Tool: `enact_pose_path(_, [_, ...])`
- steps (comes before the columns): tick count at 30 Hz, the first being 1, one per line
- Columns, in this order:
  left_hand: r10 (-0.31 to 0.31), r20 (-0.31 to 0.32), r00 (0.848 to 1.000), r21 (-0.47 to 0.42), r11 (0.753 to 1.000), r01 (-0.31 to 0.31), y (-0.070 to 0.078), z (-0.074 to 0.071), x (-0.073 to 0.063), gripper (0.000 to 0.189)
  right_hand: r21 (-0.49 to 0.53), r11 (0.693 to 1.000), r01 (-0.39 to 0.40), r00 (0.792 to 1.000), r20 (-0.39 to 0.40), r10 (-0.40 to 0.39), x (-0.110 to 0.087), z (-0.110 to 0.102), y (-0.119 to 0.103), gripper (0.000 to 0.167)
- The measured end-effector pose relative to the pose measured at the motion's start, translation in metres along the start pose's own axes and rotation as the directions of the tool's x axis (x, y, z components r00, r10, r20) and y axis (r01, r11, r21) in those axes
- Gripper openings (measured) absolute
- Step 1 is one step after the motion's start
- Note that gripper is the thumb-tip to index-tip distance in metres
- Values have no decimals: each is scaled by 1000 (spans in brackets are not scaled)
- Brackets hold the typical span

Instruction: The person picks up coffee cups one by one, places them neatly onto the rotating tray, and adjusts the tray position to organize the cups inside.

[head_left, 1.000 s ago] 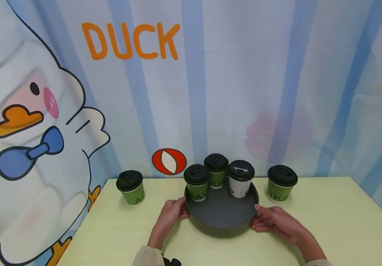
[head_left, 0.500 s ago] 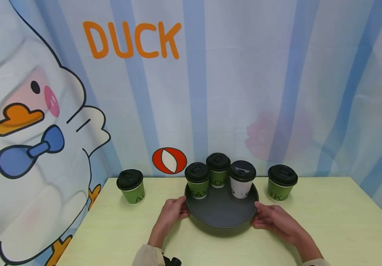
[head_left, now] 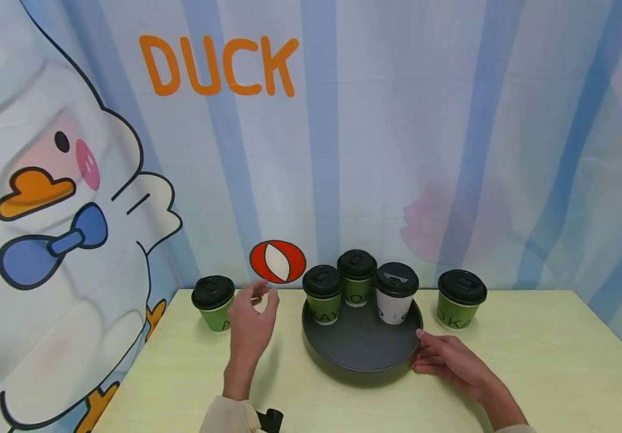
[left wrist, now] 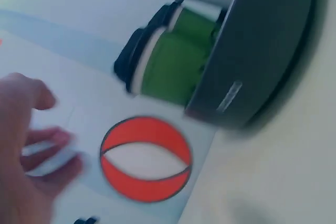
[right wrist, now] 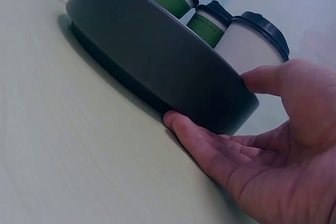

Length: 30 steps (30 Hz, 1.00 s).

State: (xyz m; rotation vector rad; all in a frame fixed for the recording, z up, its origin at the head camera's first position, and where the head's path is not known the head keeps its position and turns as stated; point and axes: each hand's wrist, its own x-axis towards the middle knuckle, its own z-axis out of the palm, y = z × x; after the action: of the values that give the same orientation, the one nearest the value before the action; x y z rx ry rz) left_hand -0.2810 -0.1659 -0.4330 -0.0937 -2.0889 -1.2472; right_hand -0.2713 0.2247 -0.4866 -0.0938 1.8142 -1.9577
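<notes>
A round dark grey tray (head_left: 362, 352) stands on the table with two green paper cups, one (head_left: 324, 304) at the left and one (head_left: 357, 282) at the back, and a white paper cup (head_left: 396, 300) on it. All have black lids. My right hand (head_left: 454, 361) grips the tray's right edge; in the right wrist view the thumb lies at the rim and fingers reach under the side. My left hand (head_left: 251, 325) is in the air left of the tray, fingers loosely bent, holding nothing. It partly covers a green cup (head_left: 213, 310) on the table.
Another green lidded cup (head_left: 459, 304) stands on the pale yellow table (head_left: 538, 349) right of the tray. Behind the table hangs a light-blue striped curtain (head_left: 370, 150) printed with a duck and a red ball.
My left hand has let go of the tray's left edge and moved up and left, toward the left green cup. The right hand stays on the tray, which has hardly moved.
</notes>
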Motion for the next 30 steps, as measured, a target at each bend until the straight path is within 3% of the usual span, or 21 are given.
enact_pose_path(1, [82,-85,993,22,997,-81,-1,-4,3,20,0,1000,1,1000,-2,-1,0,0,0,57])
enact_pose_path(3, [202,-230,952,107,978,-181,-7,-12,7,22,1,1000,3,1000,-6,-3,-1,0,0,56])
enact_pose_path(5, [239,-326,915,188,965,-185,-17,-18,10,30,2,1000,2,1000,-11,-2,-1,-1,0,55])
enact_pose_path(6, [223,-351,909,218,964,-153,-23,-20,11,37,3,1000,1,1000,-13,-1,-1,-1,0,55])
enact_pose_path(9, [94,-365,926,246,969,-1,-42,-26,11,63,6,1000,-3,1000,-16,3,-2,-1,-1,54])
enact_pose_path(12, [-61,-323,944,209,969,134,-60,-29,10,88,6,1000,-1,1000,-10,1,-3,-1,-1,54])
enact_pose_path(16, [-187,-278,942,140,962,233,-76,-31,9,106,-9,1000,-5,1000,-3,5,-2,1,0,52])
enact_pose_path(22, [-253,-281,926,82,955,286,-87,-32,11,110,-28,1000,-5,1000,-13,5,1,1,0,52])
enact_pose_path(30, [-280,-266,923,8,956,292,-99,-27,17,111,-23,1000,8,1000,-9,-8,0,0,1,53])
